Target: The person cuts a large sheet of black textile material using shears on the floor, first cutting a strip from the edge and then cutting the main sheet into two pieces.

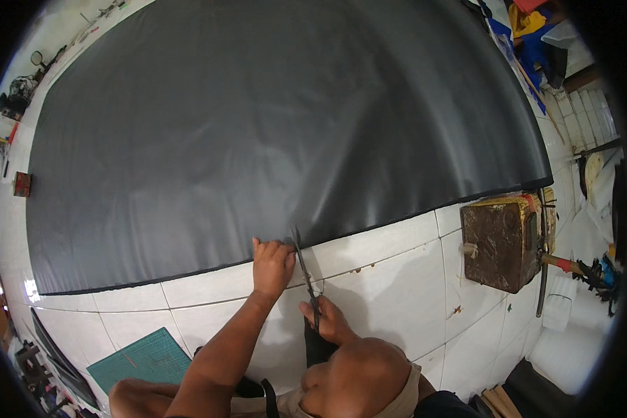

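A wide sheet of dark grey, leather-like material (209, 146) lies spread over the tiled floor, its near edge running across in front of me. My left hand (272, 266) is closed on that near edge, the fingers pinching it beside the cut point. Just right of it, my right hand (327, 320) grips a pair of long dark scissors (305, 270) by the handles. The blades point away from me and reach over the edge of the sheet. Whether they have cut into it is too small to tell.
At the right, a brown box-like block (500, 244) stands against the sheet's corner. A green cutting mat (141, 362) lies at lower left. A small reddish block (22, 184) sits at the sheet's left edge. White rolls (568, 341) and clutter line the right side.
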Demonstrator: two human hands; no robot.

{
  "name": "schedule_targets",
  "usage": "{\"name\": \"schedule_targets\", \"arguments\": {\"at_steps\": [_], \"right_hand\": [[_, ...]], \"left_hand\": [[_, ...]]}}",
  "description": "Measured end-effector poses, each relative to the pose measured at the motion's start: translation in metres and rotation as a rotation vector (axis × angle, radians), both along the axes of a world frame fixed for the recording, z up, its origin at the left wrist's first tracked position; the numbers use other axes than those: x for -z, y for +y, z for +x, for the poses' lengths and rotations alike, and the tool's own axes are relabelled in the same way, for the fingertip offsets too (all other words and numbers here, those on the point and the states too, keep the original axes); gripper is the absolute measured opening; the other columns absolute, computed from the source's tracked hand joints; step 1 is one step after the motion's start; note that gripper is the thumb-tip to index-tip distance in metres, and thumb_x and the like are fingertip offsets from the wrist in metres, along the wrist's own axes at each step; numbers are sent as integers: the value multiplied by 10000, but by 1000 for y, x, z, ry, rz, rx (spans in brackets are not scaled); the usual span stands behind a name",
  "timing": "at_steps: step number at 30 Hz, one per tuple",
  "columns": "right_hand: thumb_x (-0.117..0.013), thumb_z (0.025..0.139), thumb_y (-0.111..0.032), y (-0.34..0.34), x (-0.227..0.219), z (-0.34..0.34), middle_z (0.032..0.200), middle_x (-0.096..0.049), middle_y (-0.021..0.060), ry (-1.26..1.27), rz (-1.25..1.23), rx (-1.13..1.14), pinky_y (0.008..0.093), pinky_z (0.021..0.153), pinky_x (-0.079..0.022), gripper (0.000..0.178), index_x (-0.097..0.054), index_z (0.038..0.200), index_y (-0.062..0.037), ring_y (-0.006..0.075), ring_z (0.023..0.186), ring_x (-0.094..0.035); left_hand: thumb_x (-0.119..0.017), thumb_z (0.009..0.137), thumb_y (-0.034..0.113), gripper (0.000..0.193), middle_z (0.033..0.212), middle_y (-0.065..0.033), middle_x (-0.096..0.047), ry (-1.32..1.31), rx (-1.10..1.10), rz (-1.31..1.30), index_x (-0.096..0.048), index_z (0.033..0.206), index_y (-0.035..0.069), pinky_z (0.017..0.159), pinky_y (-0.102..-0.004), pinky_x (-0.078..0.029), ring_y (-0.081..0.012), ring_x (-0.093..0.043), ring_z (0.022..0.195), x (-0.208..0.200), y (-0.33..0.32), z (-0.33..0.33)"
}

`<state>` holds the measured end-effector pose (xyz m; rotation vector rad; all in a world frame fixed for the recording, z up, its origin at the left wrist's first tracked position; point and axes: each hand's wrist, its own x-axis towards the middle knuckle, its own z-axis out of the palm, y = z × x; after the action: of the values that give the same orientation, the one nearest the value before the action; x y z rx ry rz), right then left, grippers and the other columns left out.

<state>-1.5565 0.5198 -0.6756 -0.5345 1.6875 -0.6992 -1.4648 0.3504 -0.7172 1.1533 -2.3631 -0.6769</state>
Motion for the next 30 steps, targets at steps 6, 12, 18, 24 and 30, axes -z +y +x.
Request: {"name": "schedule_targets", "arguments": {"at_steps": [6, 12, 18, 24, 30], "right_hand": [[-616, 941, -418, 8, 17, 2, 629, -505, 10, -10, -24, 33, 290, 534, -398, 405, -505, 803, -55, 122, 554, -486], [-639, 926, -407, 8, 17, 8, 647, -545, 55, 12, -43, 64, 316, 566, -419, 419, -534, 784, -27, 155, 586, -520], [-631, 929, -420, -6, 22, 6, 637, -552, 40, 56, -43, 68, 310, 550, -433, 422, -549, 795, -29, 143, 576, -539], [-629, 922, -448, -23, 37, 5, 641, -563, 52, 120, -114, 51, 321, 562, -447, 444, -572, 815, -21, 158, 583, -552], [-534, 930, -540, -22, 48, 3, 802, -676, 184, 192, -141, -8, 429, 764, -489, 540, -660, 848, -21, 335, 835, -667]], "left_hand": [[-706, 769, 92, 103, 869, -50, -615, -13, 16, 22, -699, 870, 110, 1071, -594, -320, -283, -571, 924, 0, 1, -4], [-692, 781, 74, 108, 876, -70, -627, 14, 12, 74, -691, 888, 91, 1094, -612, -260, -315, -581, 938, -2, -1, 1], [-691, 787, 78, 117, 905, -95, -642, -15, 47, 182, -691, 904, 74, 1100, -620, -247, -322, -585, 959, -10, -5, 2], [-657, 813, 113, 76, 842, -100, -635, 27, 80, 147, -717, 852, 86, 1062, -633, -285, -336, -587, 901, -6, -6, 2], [-678, 784, 135, 201, 936, -107, -616, 17, 105, 132, -690, 975, 73, 1080, -601, -292, -325, -563, 981, -1, -5, 12]]}}
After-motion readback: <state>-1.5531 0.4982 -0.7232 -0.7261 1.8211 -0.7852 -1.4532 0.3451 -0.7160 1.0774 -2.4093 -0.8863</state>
